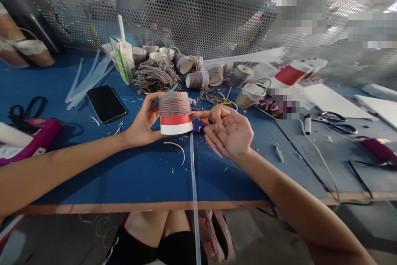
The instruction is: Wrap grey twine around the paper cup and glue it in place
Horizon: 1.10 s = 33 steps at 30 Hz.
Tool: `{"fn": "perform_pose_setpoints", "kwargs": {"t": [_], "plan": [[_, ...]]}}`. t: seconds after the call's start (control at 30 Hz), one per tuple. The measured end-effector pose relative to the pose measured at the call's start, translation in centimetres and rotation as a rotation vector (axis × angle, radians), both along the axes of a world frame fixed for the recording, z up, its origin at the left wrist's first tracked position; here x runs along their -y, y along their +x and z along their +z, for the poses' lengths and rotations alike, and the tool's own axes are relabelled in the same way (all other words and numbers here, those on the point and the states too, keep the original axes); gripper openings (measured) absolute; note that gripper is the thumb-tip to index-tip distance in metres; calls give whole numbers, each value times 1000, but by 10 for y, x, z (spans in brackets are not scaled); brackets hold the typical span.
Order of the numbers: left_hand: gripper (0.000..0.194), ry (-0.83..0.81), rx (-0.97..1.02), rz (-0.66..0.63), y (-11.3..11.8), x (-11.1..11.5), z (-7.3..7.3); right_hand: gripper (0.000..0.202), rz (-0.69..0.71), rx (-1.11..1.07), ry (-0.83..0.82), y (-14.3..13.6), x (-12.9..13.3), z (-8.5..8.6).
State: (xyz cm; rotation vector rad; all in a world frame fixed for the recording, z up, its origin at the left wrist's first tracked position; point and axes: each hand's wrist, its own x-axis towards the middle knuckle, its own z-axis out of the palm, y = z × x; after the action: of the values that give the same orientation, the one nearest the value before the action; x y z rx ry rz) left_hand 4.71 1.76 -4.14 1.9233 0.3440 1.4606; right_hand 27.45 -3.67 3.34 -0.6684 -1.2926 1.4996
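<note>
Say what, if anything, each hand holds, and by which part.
The left hand holds the cord-wrapped cup around its left side. The right hand has a fingertip at its right side; whether it pinches cord cannot be told.

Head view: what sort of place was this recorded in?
Probably a handicraft workshop: the left hand holds a cup partly wrapped in cord, and the blue worktable bears a heap of similar cord and translucent sticks, likely hot glue.

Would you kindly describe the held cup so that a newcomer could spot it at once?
Over the blue table, near the picture's middle, find the left hand. It holds the cup, which alone shows cord wound above red and white bands.
</note>
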Motion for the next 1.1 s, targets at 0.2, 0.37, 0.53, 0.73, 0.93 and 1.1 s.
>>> {"fn": "perform_pose_setpoints", "kwargs": {"t": [0.2, 0.37, 0.53, 0.73, 0.93, 1.1], "plan": [[81, 13, -36, 16, -4, 2, 2, 41, -49, 14, -139, 3, -11, -5], [84, -6, -38, -30, -3, 2, 4, 34, -389, 68, 169, 7, -14, -13], [92, 0, -108, -122, -1, 1, 6, 86, -190, 353, 496, 9, -4, -13], [102, 4, -144, -95, 2, -2, 1, 83, -133, 485, 566, 8, -3, -22], [119, 65, -167, 46, 1, 1, 2, 65, -173, 594, 660, 6, -2, -20], [91, 71, -234, 152, 1, 7, 5, 68, -194, 610, 682, 6, -4, -25]]}}
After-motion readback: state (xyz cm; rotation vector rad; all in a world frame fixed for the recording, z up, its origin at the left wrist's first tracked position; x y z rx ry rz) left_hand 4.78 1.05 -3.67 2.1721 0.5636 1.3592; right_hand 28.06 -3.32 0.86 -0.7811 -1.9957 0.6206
